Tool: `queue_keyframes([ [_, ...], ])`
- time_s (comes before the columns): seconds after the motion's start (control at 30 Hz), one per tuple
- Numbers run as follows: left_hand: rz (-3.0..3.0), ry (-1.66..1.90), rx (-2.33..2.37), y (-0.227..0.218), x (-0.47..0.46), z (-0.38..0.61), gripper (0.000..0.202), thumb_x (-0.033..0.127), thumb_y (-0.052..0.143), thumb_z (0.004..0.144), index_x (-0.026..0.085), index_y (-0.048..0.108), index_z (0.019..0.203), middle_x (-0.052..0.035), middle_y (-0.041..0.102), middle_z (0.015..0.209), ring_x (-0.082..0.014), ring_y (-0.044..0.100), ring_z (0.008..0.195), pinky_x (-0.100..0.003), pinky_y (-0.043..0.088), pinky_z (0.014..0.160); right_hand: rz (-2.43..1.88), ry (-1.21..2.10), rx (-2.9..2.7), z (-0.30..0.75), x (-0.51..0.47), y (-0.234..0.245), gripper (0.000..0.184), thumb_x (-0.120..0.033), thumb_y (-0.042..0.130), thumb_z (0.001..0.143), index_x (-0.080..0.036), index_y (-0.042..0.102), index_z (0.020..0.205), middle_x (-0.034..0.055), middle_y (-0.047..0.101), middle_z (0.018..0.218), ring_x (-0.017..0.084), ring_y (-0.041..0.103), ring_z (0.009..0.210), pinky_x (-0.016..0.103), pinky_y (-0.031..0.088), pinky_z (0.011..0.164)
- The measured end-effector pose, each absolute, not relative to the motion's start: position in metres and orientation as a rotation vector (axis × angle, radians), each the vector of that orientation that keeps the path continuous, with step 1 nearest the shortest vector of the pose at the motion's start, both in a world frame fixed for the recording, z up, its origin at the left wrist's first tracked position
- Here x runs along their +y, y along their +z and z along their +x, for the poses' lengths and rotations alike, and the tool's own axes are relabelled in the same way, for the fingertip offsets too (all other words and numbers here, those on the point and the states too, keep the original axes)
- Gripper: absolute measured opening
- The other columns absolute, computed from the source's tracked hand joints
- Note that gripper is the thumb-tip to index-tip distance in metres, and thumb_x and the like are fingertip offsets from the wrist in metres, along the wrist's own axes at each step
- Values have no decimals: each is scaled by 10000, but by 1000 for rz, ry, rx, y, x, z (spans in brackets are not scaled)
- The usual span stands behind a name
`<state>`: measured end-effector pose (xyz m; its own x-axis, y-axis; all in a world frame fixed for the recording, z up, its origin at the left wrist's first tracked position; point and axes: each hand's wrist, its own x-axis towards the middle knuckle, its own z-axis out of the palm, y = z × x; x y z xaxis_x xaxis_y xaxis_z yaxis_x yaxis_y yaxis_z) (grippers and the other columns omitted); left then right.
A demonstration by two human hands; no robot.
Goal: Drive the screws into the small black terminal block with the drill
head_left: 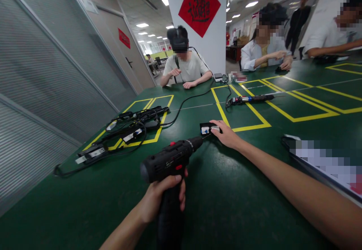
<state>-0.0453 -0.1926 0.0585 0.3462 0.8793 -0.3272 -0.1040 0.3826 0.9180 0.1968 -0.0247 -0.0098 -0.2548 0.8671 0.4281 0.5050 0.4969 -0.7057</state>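
Observation:
My left hand (162, 195) grips the handle of a black cordless drill (169, 159) with a red switch. The drill's bit points right and away, and its tip touches a small black part with a white and blue label (207, 128) lying on the green table (113, 197). My right hand (226, 133) rests on that part from the right and holds it down with the fingers. My right forearm stretches across the table from the lower right.
Several black devices with cables (127, 131) lie at the left inside yellow floor-tape boxes. A long tool (250, 99) lies further back. A blurred flat object (325, 159) sits at the right. Three other people sit at the far edge; a glass wall runs along the left.

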Motion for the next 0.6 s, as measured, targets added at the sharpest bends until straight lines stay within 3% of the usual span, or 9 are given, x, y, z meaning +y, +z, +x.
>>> queue_keyframes([
  [0.4, 956, 768, 1009, 60, -192, -45, 229, 306, 435, 801, 132, 450, 949, -10, 539, 553, -183, 559, 459, -305, 405, 491, -1137, 552, -1918, 196, -24, -10, 334, -277, 514, 889, -185, 487, 1209, 81, 533, 1201, 219, 564, 1009, 436, 474, 842],
  [0.6, 950, 771, 983, 57, -191, -47, 280, 303, 420, 818, 127, 432, 1036, -4, 537, 564, -182, 560, 469, -304, 398, 494, -1125, 542, -1912, 196, -22, -13, 330, -273, 521, 884, -182, 494, 1201, 81, 526, 1214, 225, 554, 1029, 448, 460, 863],
])
